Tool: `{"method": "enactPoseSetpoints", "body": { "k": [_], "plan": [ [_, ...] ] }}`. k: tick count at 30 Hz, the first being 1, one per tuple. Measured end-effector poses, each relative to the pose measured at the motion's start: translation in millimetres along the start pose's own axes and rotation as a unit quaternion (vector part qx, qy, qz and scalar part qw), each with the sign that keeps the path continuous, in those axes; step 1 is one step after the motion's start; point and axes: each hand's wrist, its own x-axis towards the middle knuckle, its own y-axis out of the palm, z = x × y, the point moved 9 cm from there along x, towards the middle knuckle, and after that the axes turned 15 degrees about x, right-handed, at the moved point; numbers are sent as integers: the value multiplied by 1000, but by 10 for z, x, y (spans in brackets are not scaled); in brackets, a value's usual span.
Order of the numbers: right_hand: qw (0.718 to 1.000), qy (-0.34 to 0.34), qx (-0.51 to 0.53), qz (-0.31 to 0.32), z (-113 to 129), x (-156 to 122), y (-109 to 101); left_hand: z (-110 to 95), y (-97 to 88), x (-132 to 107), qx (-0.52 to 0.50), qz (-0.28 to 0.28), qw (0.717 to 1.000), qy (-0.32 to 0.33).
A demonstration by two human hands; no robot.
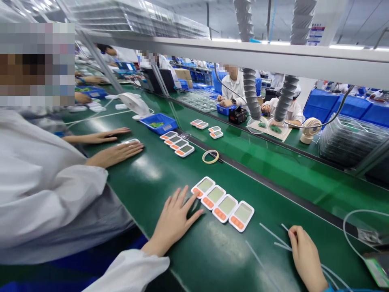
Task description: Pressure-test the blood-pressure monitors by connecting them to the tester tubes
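Observation:
My left hand (176, 219) lies on the green bench with its fingers spread. Its index fingertip reaches the orange button area of the leftmost of several small white devices with grey screens (215, 196), which stand in a slanting row. On the right, my right hand (306, 255) has thumb and fingers pinched together around a thin translucent strip (285, 228). More of these strips (272, 232) lie beside and under that hand, and their far ends come out behind the wrist.
A co-worker's hands (117, 154) rest on the bench at left. Further along are more white devices (184, 150), a blue tray (159, 123) and a tape roll (210, 156). A dark rail (261, 174) divides the bench. At right, a cable (345, 227) loops near a green board (377, 271).

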Motion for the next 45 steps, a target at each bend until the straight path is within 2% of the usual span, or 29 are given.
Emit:
{"method": "enactPoseSetpoints", "body": {
  "k": [2,5,8,11,13,16,18,20,22,23,25,28,30,31,33,35,37,41,45],
  "plan": [
    [1000,21,20,8,-14,24,-37,-227,-147,-12,-25,-35,999,24],
    [996,55,24,58,47,147,-121,-853,-325,-43,-76,-58,989,113],
    [981,95,-73,152,100,300,-217,-1488,-347,-73,-78,-43,981,171],
    [973,129,-118,150,92,390,-426,-1900,-260,-92,-75,-40,977,194],
    [969,133,-120,170,79,348,-438,-2047,-172,-90,-94,-34,973,210],
    [958,114,-94,246,114,175,-231,-2102,-65,-9,-124,-10,970,208],
    [946,94,-71,303,182,59,-53,-2100,-22,92,-154,27,969,192],
    [935,76,-58,342,258,0,48,-2115,-20,211,-227,76,958,159],
    [932,68,-58,350,304,22,9,-2172,-42,322,-343,130,925,99],
    [935,67,-60,343,307,57,-65,-2234,-53,363,-411,158,896,63],
    [943,75,-72,317,273,132,-277,-2429,-71,406,-548,210,810,-13],
    [944,99,-102,299,177,157,-522,-2854,-82,386,-706,271,646,-100],
    [935,109,-126,314,142,109,-518,-3123,-51,330,-757,310,560,-131],
    [929,112,-137,325,137,81,-473,-3231,-23,294,-767,331,533,-138],
    [921,112,-149,342,147,38,-351,-3359,41,230,-768,362,509,-142],
    [920,109,-142,350,167,25,-264,-3397,84,188,-763,380,506,-133],
    [923,105,-124,350,180,39,-261,-3393,91,165,-762,387,504,-120],
    [938,94,-76,325,193,128,-467,-3391,46,151,-767,391,501,-94],
    [966,39,63,247,361,270,-679,-3405,55,141,-776,391,486,-96]
  ]
}}
